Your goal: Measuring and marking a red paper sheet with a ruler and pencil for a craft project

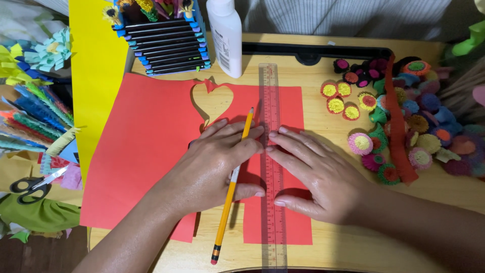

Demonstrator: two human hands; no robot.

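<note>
Two hands press a clear ruler (272, 151) flat on thin red paper (146, 151) at desk (323, 121) centre. Left hand (212, 167) fingers pinch a yellow pencil (230, 192); right hand (318, 177) fingers spread at 3 o'clock. The paper looks light and floppy, the ruler stiff, probably slippery; hold by flat pressure.

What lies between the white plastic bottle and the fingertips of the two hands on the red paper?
In the head view, the clear ruler runs from beside the white plastic bottle down across the red paper, passing between the left hand and right hand.
</note>
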